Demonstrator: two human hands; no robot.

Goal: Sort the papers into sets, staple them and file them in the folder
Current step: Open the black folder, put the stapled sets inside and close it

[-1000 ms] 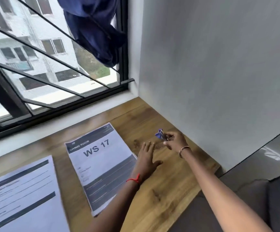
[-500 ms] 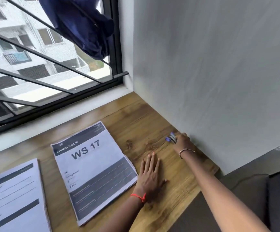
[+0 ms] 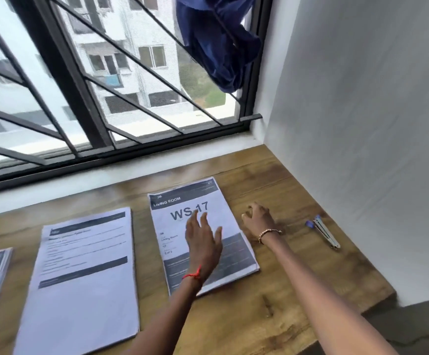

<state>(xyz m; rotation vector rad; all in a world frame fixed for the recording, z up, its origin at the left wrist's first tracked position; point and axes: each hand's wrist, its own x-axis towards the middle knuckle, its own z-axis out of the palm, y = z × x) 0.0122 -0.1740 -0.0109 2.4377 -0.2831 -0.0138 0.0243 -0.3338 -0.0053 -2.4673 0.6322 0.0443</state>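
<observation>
Stapler [image 3: 323, 233] is down, released onto the counter [image 3: 298, 290] right of the WS 17 set [image 3: 168, 226]! Right hand [image 3: 258, 219] rests beside that set, loosely curled, empty; left hand [image 3: 203, 239] spreads flat over it.

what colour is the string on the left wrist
Red; the string shows best in the head view.
</observation>
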